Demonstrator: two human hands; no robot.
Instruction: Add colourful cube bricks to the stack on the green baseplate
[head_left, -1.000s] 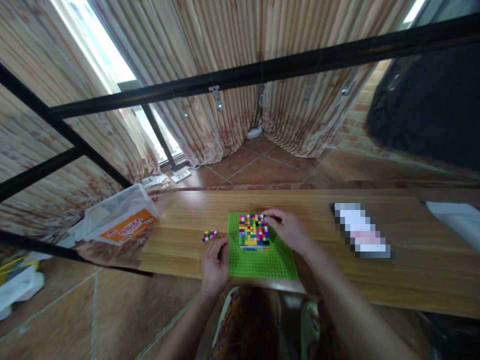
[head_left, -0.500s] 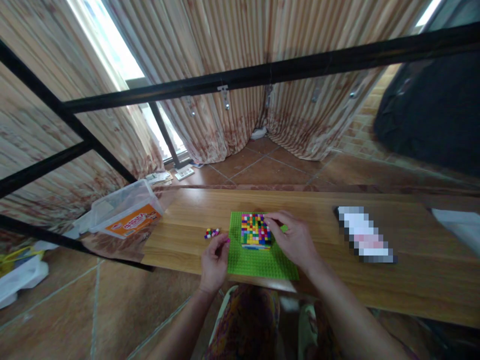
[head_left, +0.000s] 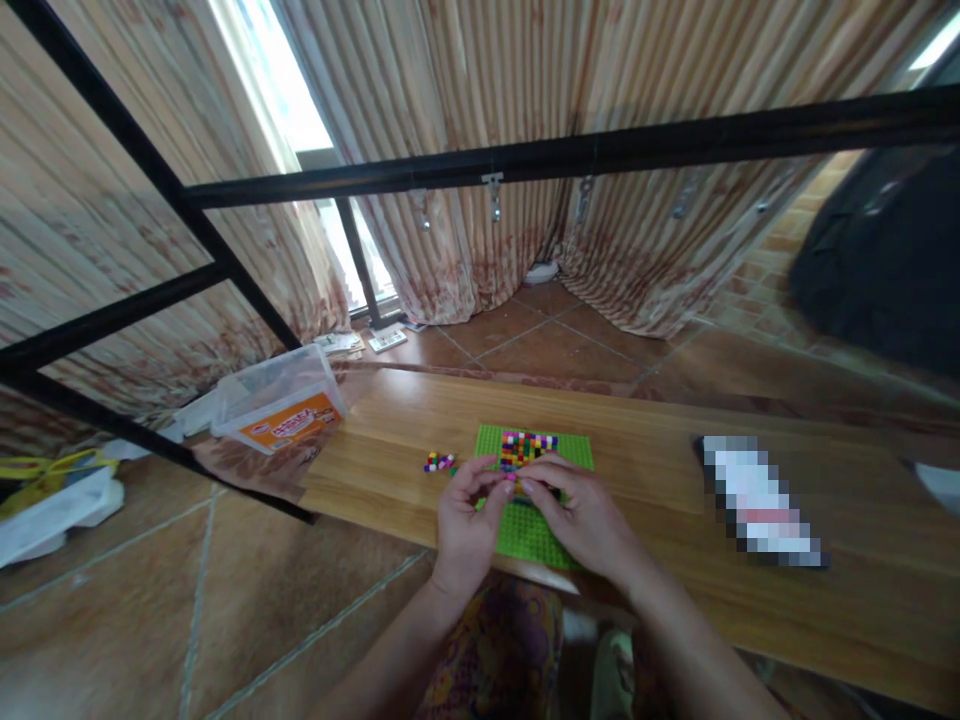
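Note:
A small pink toy brick [head_left: 511, 477] shows between the fingertips of my left hand [head_left: 471, 525], which is closed in a pinch on it. My right hand [head_left: 589, 515] meets it from the right, thumb and fingers pinched together near the brick; what lies in that pinch is hidden. Both hands are over the front of a square block of many-coloured bricks [head_left: 531, 445], partly covering it. The block stands on a green studded baseplate [head_left: 536, 540]. Left of the plate, a little pile of loose coloured bricks [head_left: 438, 462] lies on the wooden table [head_left: 390, 430].
A phone [head_left: 761, 500], blurred out, lies on the table to the right. Beyond the table's left end stands a clear plastic box [head_left: 281, 395] with an orange label. A black metal frame [head_left: 525, 160] crosses behind, before striped curtains [head_left: 487, 80].
My left hand has moved right with the pink brick. My right hand has come from the block's right edge to its front, meeting the left. The view has shifted slightly left.

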